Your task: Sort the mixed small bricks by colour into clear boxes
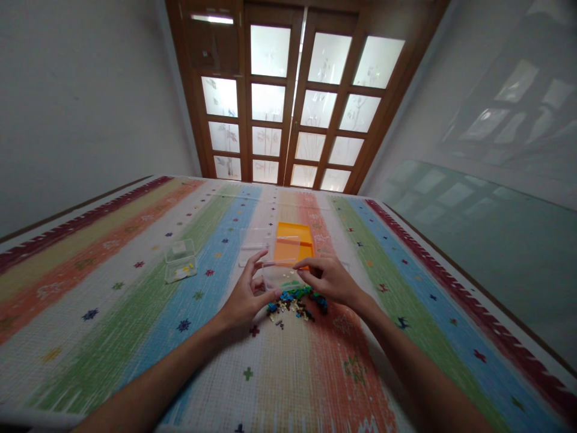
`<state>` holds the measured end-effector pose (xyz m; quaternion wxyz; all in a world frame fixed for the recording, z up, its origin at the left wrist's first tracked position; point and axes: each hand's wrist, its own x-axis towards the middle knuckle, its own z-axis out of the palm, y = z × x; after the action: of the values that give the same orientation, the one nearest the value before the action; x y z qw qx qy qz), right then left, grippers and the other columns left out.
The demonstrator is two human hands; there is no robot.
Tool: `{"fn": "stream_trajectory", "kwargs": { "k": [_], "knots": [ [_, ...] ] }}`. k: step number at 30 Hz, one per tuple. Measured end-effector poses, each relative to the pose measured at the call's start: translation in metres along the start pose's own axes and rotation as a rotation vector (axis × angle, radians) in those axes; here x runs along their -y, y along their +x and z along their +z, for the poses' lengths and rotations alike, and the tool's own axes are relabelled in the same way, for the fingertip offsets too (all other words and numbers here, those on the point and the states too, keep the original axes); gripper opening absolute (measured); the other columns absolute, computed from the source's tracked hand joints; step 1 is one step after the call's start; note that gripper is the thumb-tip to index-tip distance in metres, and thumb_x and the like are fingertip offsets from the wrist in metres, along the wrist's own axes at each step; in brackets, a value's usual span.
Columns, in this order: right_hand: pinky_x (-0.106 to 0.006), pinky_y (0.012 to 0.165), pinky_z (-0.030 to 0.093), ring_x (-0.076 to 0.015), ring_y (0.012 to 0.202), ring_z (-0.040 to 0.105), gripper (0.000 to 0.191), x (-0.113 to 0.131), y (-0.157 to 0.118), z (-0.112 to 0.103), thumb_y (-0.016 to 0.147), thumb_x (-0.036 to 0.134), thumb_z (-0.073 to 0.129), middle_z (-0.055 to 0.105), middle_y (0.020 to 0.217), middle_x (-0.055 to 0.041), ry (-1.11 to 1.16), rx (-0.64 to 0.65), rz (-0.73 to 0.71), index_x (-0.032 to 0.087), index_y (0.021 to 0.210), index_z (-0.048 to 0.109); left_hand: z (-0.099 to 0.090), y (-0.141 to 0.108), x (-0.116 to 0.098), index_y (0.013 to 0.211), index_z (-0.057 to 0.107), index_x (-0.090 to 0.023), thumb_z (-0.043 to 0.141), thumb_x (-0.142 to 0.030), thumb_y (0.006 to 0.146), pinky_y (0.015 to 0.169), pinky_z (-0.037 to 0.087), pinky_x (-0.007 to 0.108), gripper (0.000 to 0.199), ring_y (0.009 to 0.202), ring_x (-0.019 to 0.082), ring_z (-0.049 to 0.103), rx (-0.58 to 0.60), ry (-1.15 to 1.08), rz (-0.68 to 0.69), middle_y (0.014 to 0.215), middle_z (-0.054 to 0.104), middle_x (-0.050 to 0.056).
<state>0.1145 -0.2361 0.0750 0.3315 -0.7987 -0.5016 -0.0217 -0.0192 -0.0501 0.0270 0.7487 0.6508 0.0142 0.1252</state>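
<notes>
A clear plastic box (277, 278) with a few small pieces inside stands between my hands. My left hand (246, 296) grips its left side, thumb at the near edge and fingers behind. My right hand (327, 278) is at the box's right side, its thumb and index finger bent close together over the rim; whatever is between them is too small to make out. Just in front of the box lies a loose pile of small blue, green, brown and cream pieces (295, 302). An orange divided tray (294, 236) sits right behind the box.
A small open clear case (181, 270) with yellow and white pieces lies to the left. Transparent lid-like plastic (253, 239) is beside the orange tray. A striped cloth (135, 337) covers the table; wooden glazed doors (288, 90) stand beyond it.
</notes>
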Motion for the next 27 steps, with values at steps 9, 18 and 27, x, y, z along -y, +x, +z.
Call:
{"fn": "stream_trajectory", "kwargs": {
  "k": [9, 18, 27],
  "knots": [
    [-0.021, 0.049, 0.031, -0.0093, 0.047, 0.043, 0.025, -0.007, -0.042, -0.003, 0.083, 0.029, 0.058, 0.058, 0.057, 0.0008, 0.226, 0.331, 0.023, 0.014, 0.090, 0.077, -0.001, 0.001, -0.001, 0.147, 0.034, -0.034, 0.081, -0.025, 0.074, 0.082, 0.054, 0.033, 0.088, 0.082, 0.010, 0.064, -0.051, 0.071, 0.001, 0.142, 0.046, 0.012],
    [-0.022, 0.057, 0.034, -0.0111, 0.056, 0.050, 0.023, -0.011, -0.050, 0.011, 0.084, 0.028, 0.065, 0.064, 0.064, 0.0006, 0.061, 0.447, 0.054, 0.018, 0.101, 0.077, -0.005, 0.004, -0.008, 0.145, 0.035, -0.035, 0.082, -0.025, 0.072, 0.080, 0.055, 0.031, 0.087, 0.081, 0.009, 0.063, -0.063, 0.068, -0.004, 0.139, 0.049, 0.010],
    [-0.022, 0.057, 0.034, -0.0109, 0.056, 0.051, 0.017, -0.013, -0.052, 0.003, 0.081, 0.023, 0.064, 0.065, 0.066, 0.0015, 0.022, 0.423, 0.055, 0.018, 0.093, 0.075, -0.006, 0.004, -0.003, 0.145, 0.035, -0.035, 0.082, -0.028, 0.073, 0.080, 0.056, 0.032, 0.085, 0.080, 0.010, 0.063, -0.079, 0.096, 0.006, 0.137, 0.050, 0.010]
  ]
}}
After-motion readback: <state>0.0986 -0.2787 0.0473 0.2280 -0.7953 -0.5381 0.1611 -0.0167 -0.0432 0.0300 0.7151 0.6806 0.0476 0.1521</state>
